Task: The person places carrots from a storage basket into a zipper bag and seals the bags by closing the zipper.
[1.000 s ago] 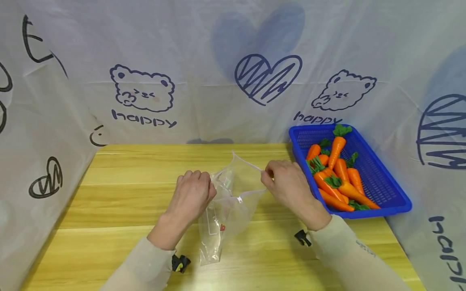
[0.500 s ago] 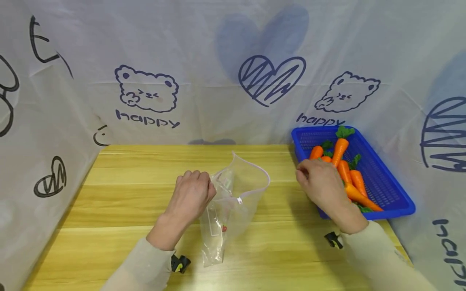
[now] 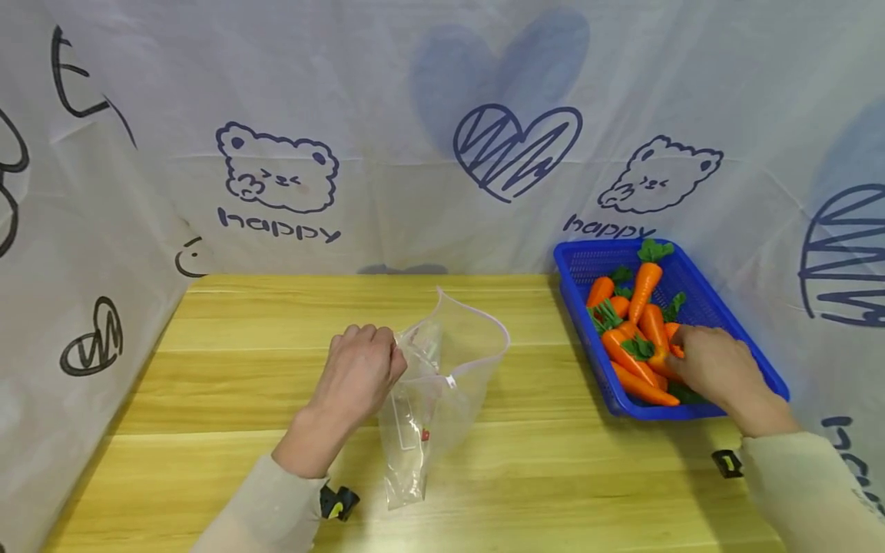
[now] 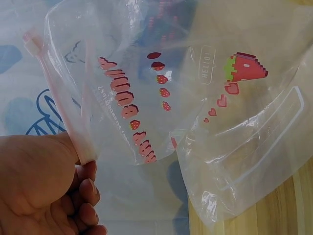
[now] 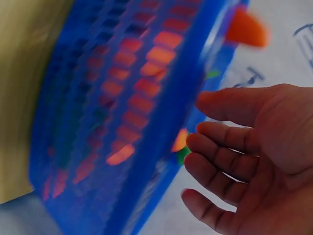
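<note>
My left hand pinches one clear zip bag; my right hand, fingers loosely parted, reaches over at least eight carrots in one blue basket.

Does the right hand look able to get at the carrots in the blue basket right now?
Probably yes: the right hand looks empty and is over the open-topped basket, with carrots lying exposed beside it.

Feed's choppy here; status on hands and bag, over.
Left hand pinches clear, open-mouthed bag. Right hand open at carrots in blue basket. Nothing visibly blocking.
</note>
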A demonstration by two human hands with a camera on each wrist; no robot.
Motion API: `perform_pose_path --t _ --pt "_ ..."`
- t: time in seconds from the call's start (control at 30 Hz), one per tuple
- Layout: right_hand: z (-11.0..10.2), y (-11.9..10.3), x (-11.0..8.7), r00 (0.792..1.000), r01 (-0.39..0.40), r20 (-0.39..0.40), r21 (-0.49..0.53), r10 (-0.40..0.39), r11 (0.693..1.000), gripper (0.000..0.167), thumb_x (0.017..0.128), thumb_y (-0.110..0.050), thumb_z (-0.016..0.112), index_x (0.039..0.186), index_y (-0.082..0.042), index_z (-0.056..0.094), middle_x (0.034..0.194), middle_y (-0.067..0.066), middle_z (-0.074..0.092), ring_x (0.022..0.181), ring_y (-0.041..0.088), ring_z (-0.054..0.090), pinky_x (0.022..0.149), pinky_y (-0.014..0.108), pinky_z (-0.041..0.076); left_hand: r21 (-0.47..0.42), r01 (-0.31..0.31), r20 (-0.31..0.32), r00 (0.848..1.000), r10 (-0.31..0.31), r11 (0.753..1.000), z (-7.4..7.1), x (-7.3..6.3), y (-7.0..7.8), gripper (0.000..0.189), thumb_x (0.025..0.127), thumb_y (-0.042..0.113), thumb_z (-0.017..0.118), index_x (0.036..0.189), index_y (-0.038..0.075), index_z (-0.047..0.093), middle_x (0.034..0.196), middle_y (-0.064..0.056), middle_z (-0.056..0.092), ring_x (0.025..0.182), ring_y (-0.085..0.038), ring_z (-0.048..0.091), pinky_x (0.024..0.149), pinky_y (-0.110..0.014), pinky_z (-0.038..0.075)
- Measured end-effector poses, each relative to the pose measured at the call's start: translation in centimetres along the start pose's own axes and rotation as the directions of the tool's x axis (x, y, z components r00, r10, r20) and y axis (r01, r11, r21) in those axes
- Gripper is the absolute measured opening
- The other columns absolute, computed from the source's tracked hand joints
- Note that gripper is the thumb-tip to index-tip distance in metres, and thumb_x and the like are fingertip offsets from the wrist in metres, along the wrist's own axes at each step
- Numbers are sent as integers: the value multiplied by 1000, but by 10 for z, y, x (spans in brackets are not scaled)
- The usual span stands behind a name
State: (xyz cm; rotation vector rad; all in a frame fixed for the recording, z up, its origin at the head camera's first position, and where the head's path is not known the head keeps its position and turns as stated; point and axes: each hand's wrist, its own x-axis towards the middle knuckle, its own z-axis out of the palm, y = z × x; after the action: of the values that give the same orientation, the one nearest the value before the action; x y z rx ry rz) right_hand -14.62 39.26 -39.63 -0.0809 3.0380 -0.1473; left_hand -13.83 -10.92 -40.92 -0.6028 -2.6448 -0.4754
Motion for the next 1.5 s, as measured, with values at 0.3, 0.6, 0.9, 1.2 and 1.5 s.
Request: perform_pose_path --t 0.3,0.6,0.9,1.2,1.5 --pt "14 33 4 992 -7 129 -3 8 1000 28 92 -29 76 96 -4 65 84 13 65 75 33 60 62 51 45 4 -6 -7 1000 6 1000 -1 -2 -2 19 89 6 63 72 9 54 65 -2 44 62 -25 41 60 -33 33" --pt "22 34 24 988 24 146 116 -41 993 40 96 -35 71 114 0 66 96 14 72 81 31 66 69 47 50 5 2 5 1000 -2 1000 -2 -3 -3 21 89 6 63 71 9 53 64 -1 42 62 -24 40 61 -33 32" --pt "22 10 44 993 -2 118 269 -31 963 42 103 -30 60 125 6 54 82 11 65 58 22 58 55 37 48 1 9 4 1000 -9 1000 -1 -4 -1 20 89 6 63 71 9 53 65 -2 44 62 -24 40 61 -33 32" --pt "27 12 53 998 -7 65 182 -5 983 43 95 -31 72 118 4 64 99 21 69 82 34 62 67 47 48 -7 10 13 1000 -10 1000 0 -2 2 17 89 7 63 74 8 57 66 -2 47 63 -25 42 62 -33 33" --pt "33 12 53 995 -75 73 209 61 975 41 95 -37 70 110 -2 56 89 12 64 72 27 57 65 41 41 -4 1 3 1000 -1 1000 0 -1 3 17 89 7 63 73 8 57 66 -2 46 62 -24 41 61 -32 33"
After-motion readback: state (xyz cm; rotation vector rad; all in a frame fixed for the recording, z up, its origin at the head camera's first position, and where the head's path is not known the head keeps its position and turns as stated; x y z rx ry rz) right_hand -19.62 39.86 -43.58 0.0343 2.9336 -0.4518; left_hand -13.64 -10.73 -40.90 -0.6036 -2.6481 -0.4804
